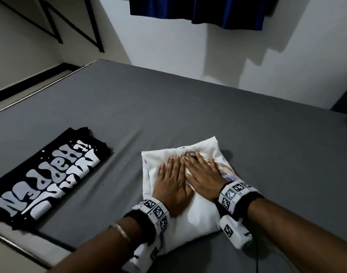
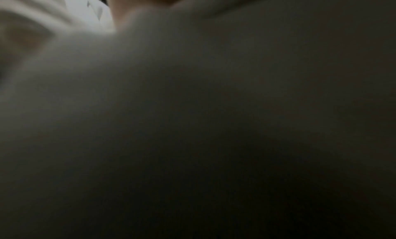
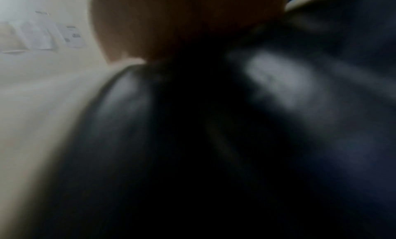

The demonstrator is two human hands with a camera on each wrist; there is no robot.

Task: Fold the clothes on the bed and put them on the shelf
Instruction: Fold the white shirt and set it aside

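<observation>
Slippage is the risk: the folded white shirt [image 1: 190, 209], near the bed's [image 1: 208, 107] front edge, is pressed flat under the left hand [image 1: 171, 186] and right hand [image 1: 205, 178], fingers straight, gripping nothing; lifted carelessly, its layers could spring apart.

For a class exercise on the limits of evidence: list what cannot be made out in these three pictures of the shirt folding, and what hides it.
- Print on the white shirt: head view, covered by the left hand and right hand pressed flat on it.
- Black shirt: head view, near end cut off by the frame's left edge.
- Fingers: both wrist views, dark and blurred.
- The shelf: not identifiable in any view.
</observation>
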